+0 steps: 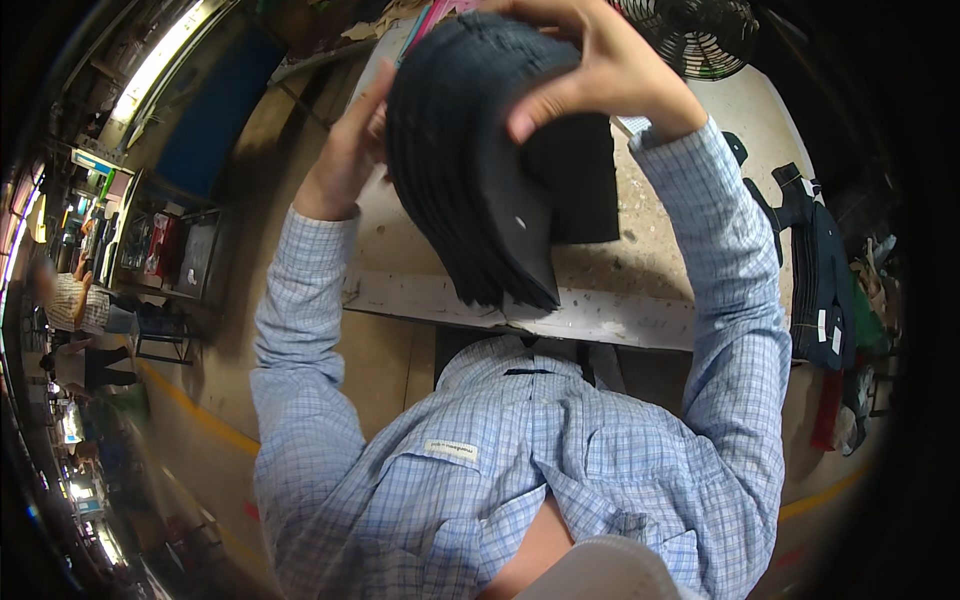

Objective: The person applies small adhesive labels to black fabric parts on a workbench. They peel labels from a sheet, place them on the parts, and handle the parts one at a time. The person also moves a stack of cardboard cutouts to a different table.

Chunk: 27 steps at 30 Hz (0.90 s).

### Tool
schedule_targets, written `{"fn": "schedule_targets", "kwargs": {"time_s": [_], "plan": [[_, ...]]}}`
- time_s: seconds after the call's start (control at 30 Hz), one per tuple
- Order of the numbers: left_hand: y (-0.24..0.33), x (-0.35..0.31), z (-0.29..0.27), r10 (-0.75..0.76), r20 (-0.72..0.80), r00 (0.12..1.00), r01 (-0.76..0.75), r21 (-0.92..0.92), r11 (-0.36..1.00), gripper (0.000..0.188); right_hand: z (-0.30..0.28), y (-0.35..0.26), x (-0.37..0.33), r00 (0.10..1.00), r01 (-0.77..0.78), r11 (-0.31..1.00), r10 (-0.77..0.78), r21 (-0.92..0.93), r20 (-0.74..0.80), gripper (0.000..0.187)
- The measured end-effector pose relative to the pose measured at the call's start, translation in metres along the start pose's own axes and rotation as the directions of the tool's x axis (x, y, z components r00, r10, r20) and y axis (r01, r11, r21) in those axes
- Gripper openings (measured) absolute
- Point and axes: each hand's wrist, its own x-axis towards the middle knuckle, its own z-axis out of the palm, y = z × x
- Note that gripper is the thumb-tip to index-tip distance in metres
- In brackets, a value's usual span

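With our left hand (345,150) and right hand (625,75) clamped on opposite sides of the dark fabric-panel stack (450,150) over the worktable (655,240), we should press evenly, keeping its layers' edges aligned.

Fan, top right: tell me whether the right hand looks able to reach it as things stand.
Probably not while full: the right hand is gripping the stack. Nothing visible seems to block the way to the fan, but its distance is hard to judge.
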Motion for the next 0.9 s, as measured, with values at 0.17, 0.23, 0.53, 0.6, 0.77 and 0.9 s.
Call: {"fn": "schedule_targets", "kwargs": {"time_s": [0.17, 0.23, 0.53, 0.6, 0.77, 0.9], "plan": [[-0.049, -0.014, 0.005, 0.764, -0.017, 0.645, -0.578, 0.643, 0.502, 0.070, -0.001, -0.039, 0.008, 0.971, -0.144, 0.988, 0.130, -0.058, -0.199, 0.067], [-0.084, -0.012, 0.004, 0.879, 0.002, 0.478, -0.519, 0.807, 0.281, 0.061, 0.007, -0.057, 0.009, 0.964, -0.055, 0.974, -0.006, -0.221, -0.266, 0.066], [-0.130, -0.073, -0.004, 0.484, -0.125, 0.866, -0.282, 0.678, 0.679, 0.056, 0.005, -0.076, 0.014, 0.965, -0.261, 0.950, 0.252, -0.170, -0.075, 0.064], [-0.120, -0.099, 0.000, 0.361, -0.219, 0.907, -0.186, 0.559, 0.808, 0.060, -0.003, -0.047, 0.022, 0.861, -0.509, 0.861, 0.509, 0.005, -0.011, 0.064], [-0.087, -0.115, -0.022, -0.102, -0.416, 0.904, 0.237, 0.286, 0.929, 0.064, 0.072, 0.107, 0.008, 0.600, -0.799, 0.587, 0.794, 0.128, 0.098, 0.078], [-0.068, -0.117, -0.024, 0.329, -0.442, 0.834, 0.363, 0.890, 0.276, 0.057, 0.121, 0.197, -0.049, 0.512, -0.841, 0.464, 0.849, 0.279, 0.131, 0.089]]}}
